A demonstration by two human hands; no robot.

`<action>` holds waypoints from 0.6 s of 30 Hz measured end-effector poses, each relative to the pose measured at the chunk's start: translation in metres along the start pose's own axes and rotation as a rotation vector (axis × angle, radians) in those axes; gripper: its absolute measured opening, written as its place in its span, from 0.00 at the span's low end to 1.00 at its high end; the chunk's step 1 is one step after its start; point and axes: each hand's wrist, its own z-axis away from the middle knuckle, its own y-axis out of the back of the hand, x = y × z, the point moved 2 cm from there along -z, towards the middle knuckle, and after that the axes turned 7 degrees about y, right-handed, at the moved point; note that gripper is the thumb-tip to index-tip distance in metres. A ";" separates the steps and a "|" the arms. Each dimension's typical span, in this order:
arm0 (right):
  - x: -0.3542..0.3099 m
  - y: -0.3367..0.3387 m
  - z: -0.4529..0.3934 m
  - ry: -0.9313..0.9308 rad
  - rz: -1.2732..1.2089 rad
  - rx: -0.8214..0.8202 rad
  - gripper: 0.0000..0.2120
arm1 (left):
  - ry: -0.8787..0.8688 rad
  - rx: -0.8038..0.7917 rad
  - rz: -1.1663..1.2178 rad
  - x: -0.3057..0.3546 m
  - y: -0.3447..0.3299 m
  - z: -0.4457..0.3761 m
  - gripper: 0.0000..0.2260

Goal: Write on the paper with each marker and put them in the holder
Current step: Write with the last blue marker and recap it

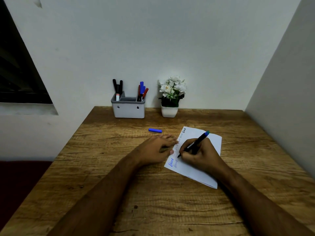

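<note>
Writing step: a black-barrelled marker with a blue end is held in the right hand, fingers closed round the barrel in a pen grip; its tip is set on the white sheet of paper near the sheet's left edge
Left hand: laid flat and open, holding nothing; fingertips are pressed on the left edge of the paper to steady it
Paper: placed on the brown wood-grain table, right of centre; a column of short handwritten words is visible along its left side, the lowest in blue
Loose cap: a blue cylindrical marker cap lies on the table just beyond the left hand, apart from the paper; it is judged to belong to the marker in use
Risk, cap: the cap could be knocked or rolled by the left hand; an uncapped marker might then be placed in the holder
Risk, paper: the sheet could slide or crease if the left hand's pressure is released during a stroke
Risk, smear: fresh ink could be smudged by the right palm resting on the sheet
Holder: a grey rectangular desk holder with compartments stands at the far edge against the wall, well apart from the paper
Holder contents: black markers in the left compartment; blue and red markers in the right; the middle appears empty
Plant pot: a white pot of white flowers stands just right of the holder
</note>
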 end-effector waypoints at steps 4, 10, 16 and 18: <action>0.002 0.001 -0.001 -0.019 -0.002 0.031 0.08 | -0.020 0.013 0.006 -0.001 -0.001 0.000 0.23; 0.005 0.000 -0.001 -0.029 0.028 0.030 0.06 | -0.025 0.008 0.007 -0.003 -0.003 -0.001 0.23; 0.004 0.001 -0.002 -0.054 0.012 0.037 0.05 | -0.030 0.015 0.006 -0.001 -0.002 -0.001 0.23; 0.005 0.001 -0.002 -0.054 0.022 0.041 0.05 | -0.023 0.007 0.000 0.000 -0.001 0.000 0.23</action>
